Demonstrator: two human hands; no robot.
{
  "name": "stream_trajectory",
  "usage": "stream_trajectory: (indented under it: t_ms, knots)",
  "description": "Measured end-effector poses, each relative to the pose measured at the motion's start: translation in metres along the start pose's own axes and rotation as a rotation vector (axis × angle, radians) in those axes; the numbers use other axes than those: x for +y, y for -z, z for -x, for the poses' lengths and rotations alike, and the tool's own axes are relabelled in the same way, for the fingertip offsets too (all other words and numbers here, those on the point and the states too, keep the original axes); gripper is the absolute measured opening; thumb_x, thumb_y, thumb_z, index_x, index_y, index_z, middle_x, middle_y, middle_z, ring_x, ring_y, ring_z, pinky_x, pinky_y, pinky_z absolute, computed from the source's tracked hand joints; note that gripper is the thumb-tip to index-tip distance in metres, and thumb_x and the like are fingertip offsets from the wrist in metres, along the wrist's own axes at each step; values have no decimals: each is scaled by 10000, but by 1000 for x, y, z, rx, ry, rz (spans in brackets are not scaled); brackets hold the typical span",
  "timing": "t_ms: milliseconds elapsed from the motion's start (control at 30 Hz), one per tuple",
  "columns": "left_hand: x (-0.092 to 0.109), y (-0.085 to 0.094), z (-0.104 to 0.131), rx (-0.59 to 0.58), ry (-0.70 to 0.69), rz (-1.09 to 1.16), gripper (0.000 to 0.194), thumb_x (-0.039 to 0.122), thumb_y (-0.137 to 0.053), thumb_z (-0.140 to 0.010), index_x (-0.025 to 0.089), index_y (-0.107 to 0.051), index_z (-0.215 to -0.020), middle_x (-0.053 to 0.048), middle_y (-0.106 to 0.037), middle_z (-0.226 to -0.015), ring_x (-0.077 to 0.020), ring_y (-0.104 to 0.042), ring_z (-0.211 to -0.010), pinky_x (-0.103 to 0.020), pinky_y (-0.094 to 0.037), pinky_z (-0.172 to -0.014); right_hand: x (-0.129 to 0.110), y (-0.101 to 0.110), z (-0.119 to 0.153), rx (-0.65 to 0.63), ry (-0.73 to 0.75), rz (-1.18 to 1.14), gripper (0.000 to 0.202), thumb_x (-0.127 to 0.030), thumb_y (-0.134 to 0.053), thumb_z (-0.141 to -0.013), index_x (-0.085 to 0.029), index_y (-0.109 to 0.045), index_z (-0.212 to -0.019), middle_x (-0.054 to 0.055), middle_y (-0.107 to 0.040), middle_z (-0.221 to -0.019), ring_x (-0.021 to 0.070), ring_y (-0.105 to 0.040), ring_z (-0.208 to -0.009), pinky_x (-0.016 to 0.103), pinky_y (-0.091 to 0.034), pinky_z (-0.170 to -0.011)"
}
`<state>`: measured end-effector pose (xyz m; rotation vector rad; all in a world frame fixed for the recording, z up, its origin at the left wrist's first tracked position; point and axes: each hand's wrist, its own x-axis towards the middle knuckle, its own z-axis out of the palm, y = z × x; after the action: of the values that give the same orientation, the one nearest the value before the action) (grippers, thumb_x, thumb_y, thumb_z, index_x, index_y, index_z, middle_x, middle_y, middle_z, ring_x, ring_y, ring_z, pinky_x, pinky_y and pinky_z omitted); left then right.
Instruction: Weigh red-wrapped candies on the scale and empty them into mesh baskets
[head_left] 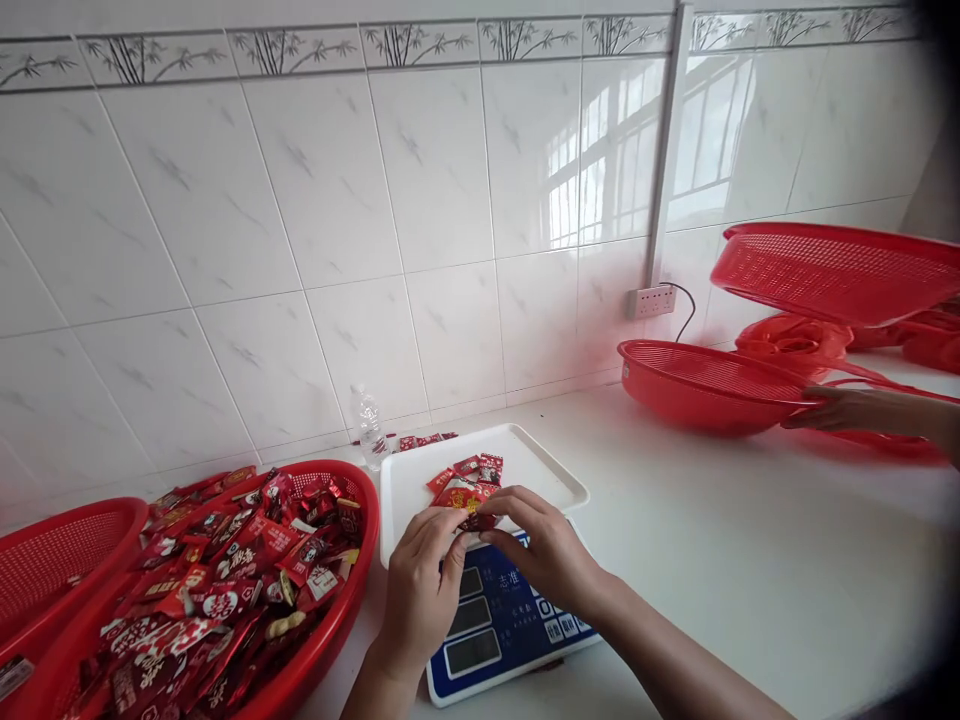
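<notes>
Both hands meet over the near edge of a white tray point(540, 470) on a blue and white scale point(517, 630). My left hand point(427, 570) has its fingers closed on a red candy packet point(469, 492). From the right, my right hand point(544, 545) pinches the same packet, its thumb and fingers curled at the near end. Several small red packets point(491, 469) lie just behind it on the tray. To the left, a red basket point(367, 560) is heaped with red wrapped candies point(255, 540) and a peanut.
Another red basket point(67, 520) stands at the far left. A clear bottle point(367, 425) is behind the tray. At right, another person's hand point(847, 410) holds a red basket point(705, 390); another basket point(832, 275) appears above it. A socket point(651, 301) is on the wall.
</notes>
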<state>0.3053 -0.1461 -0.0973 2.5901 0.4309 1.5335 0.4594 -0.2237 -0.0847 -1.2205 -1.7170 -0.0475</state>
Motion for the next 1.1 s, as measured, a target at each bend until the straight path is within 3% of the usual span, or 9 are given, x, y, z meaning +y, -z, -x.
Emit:
stream_trajectory:
  t_ms: [167,333,400,533,633,867,1100]
  knots:
    - [0,-2,2,115,65,-83,224,196,-493,-871,195,-544,-1090,-77,-663,-978,-196,-628,-934,-342,-533,-801,14,1,6,174,43,37,136,-252,-543,-855,-250,-577,-987,59,-660,-865,198,-615,-822,344,-507,-716]
    - [-1,-2,2,146,124,-123,202,198,-496,-871,198,-547,-1066,-67,-661,-974,-186,-624,-934,-328,-525,-809,25,12,14,322,-111,45,103,-295,-524,-865,-256,-551,-956,47,-656,-859,198,-621,-793,314,-500,-666]
    - [2,-2,2,119,100,-114,223,202,-508,-864,202,-543,-1084,-67,-654,-997,-192,-607,-971,-337,-516,-831,25,13,16,307,-119,26,106,-309,-536,-859,-257,-555,-949,39,-656,-843,191,-620,-768,303,-497,-653]
    - [12,-1,1,23,62,-87,311,221,-537,-846,211,-523,-1157,-77,-629,-1083,-217,-554,-1071,-377,-487,-894,18,6,20,187,-3,-23,153,-304,-574,-843,-271,-556,-991,29,-650,-813,181,-603,-739,306,-492,-658]
    - [17,0,-1,-13,65,-16,239,198,-522,-850,215,-560,-1086,-68,-644,-1034,-211,-558,-1064,-371,-481,-902,14,0,21,128,27,-39,177,-307,-583,-839,-280,-554,-1011,29,-651,-812,183,-596,-743,316,-490,-667]
    - [16,1,-3,-61,265,248,121,203,-527,-855,208,-600,-952,-53,-637,-995,-179,-576,-1027,-322,-481,-897,16,3,21,128,9,-71,109,-255,-516,-879,-261,-564,-977,45,-663,-858,188,-606,-813,327,-489,-716]
    - [13,-1,1,-91,335,402,132,198,-513,-869,201,-625,-939,-59,-636,-989,-189,-551,-1073,-337,-451,-929,14,6,19,163,78,-84,89,-171,-502,-881,-236,-561,-890,20,-653,-785,161,-599,-738,306,-479,-680]
